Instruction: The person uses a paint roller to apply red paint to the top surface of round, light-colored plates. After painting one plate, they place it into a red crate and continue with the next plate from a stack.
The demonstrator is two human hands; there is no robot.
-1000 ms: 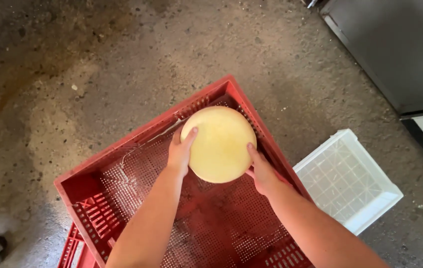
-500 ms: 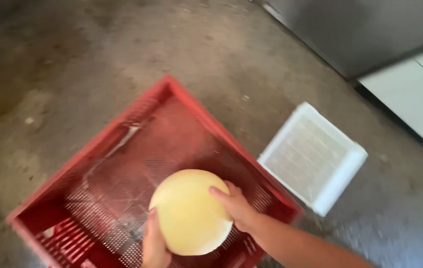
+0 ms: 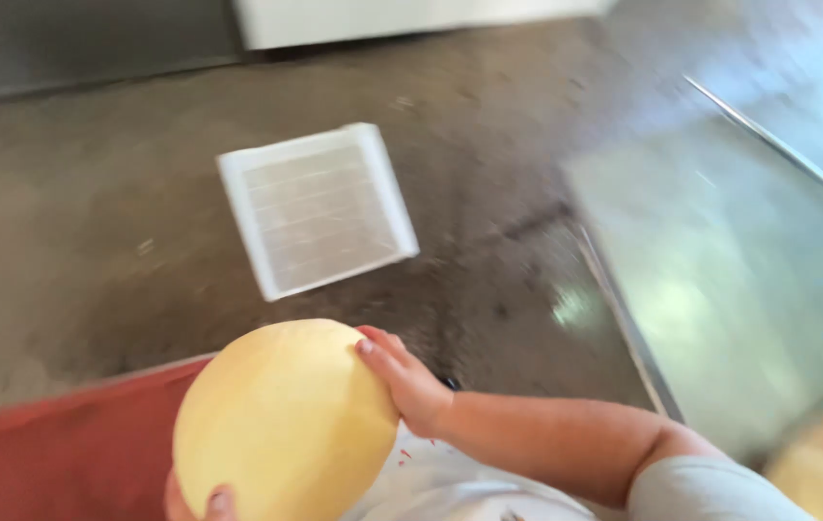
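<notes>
A pale yellow round cheese wheel (image 3: 281,425) is held between both my hands near the bottom of the view. My right hand (image 3: 409,384) presses flat against its right side. Of my left hand (image 3: 201,502) only fingertips show, under the wheel's lower left edge. The red plastic crate (image 3: 54,453) lies below and to the left of the wheel, blurred, with only its rim and a corner in view.
A white square plastic tray (image 3: 320,207) lies on the grey concrete floor beyond the wheel. A shiny metal table surface (image 3: 749,280) with a thin raised edge fills the right side. A white cabinet base (image 3: 402,17) stands at the top.
The wheel has been lifted out of the red crate and carried to the right. The view has swung right, so that the metal surface appears and the crate slides to the lower left.
</notes>
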